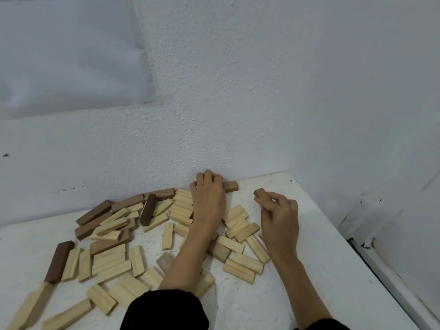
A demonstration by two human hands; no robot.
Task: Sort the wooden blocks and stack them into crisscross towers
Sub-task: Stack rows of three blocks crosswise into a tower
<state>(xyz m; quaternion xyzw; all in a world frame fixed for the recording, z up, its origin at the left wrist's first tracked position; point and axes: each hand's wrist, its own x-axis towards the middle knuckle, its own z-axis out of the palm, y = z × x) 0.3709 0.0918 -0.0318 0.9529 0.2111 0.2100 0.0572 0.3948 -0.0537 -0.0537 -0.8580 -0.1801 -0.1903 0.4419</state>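
Two hands: both over the far end of the white table (333, 270), near the wall (238, 91).
Left hand (209, 198): palm down, fingers curled over a brown block (230, 186) lying at the wall; block's right end sticks out past the fingers.
Right hand (279, 214): fingertips pinched on a second brown block (260, 193), just right of the first, apart from it.
Pile (114, 246): loose pale and dark blocks scattered flat, left and centre, some under the left forearm.
Towers: not yet started.
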